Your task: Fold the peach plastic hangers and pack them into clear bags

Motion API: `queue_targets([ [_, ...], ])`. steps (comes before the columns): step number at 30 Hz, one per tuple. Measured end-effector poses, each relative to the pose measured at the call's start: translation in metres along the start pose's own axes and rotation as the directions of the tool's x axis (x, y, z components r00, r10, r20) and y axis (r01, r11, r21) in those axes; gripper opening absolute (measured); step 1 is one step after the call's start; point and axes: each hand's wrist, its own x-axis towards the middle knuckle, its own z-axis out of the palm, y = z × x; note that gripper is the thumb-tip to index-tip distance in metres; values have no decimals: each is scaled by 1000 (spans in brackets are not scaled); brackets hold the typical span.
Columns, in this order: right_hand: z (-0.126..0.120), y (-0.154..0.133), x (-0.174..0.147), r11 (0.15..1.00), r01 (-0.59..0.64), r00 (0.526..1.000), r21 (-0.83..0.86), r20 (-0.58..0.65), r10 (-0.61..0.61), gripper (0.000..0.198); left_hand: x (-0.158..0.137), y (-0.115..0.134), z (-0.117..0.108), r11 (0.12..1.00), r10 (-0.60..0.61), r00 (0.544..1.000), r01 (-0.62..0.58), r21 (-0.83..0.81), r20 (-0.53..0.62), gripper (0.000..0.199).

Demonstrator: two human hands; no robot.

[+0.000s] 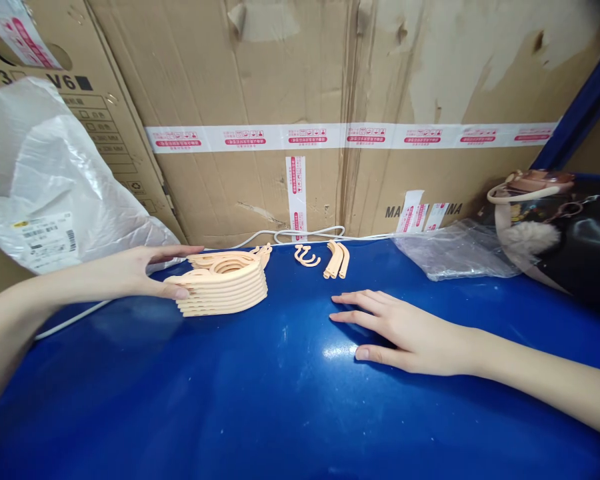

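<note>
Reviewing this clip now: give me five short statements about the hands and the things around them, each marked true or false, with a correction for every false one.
1. The left hand touches the stack of peach plastic pieces. True.
2. Seen from the camera, the small hooks lie between that stack and the curved peach pieces. True.
3. The right hand grips one of the curved peach pieces. False: it is empty, its fingers spread, and those pieces lie apart from it.
4. The white bag with a printed label is to the right of the stack. False: it is to the left.
5. The tabletop is blue. True.
</note>
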Motion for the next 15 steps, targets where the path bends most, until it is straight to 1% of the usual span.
queue_targets([
  [1,0,0,0,1000,0,1000,-5,4,0,52,0,3,-2,1000,-14,999,13,12,49,73],
  [5,-1,-1,0,1000,-2,1000,-3,2,2,52,0,5,-5,999,-32,997,34,-22,67,74],
  [9,0,-1,0,1000,2,1000,10,-9,-1,51,4,-6,0,997,-35,997,39,-68,65,77],
  [11,0,-1,0,1000,1,1000,10,-5,-1,52,5,-11,6,995,-25,999,28,-98,33,79],
  [13,1,0,0,1000,-1,1000,4,3,1,52,5,-14,12,993,-24,999,21,-118,-23,80],
  [15,1,0,0,1000,-3,1000,-4,7,3,52,5,-13,18,993,-24,989,6,-121,-146,81],
])
